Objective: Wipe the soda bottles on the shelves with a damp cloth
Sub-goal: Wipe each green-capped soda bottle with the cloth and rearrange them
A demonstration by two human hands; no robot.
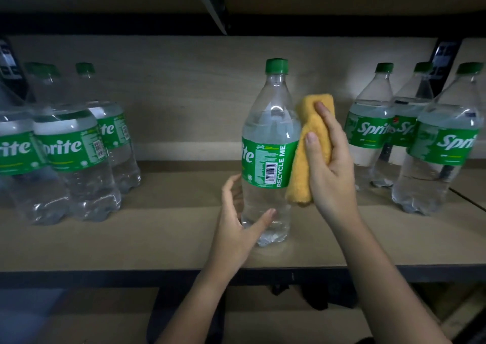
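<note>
the centre soda bottle (pixel 271 144) stands upright mid-shelf (pixel 157 238), long axis vertical, green cap up, barcode side facing the camera. the right hand (pixel 331 170) presses a folded yellow cloth (pixel 307 151) against the bottle's right side, fingers (pixel 313 144) curled tight round the cloth. the left hand (pixel 239 220) cups the bottle's lower part, fingers apart, thumb touching the front; the rest sit behind the plastic, hard to read. three more bottles (pixel 71 146) left, three bottles (pixel 373 128) right; the outermost are cut off by the frame.
</note>
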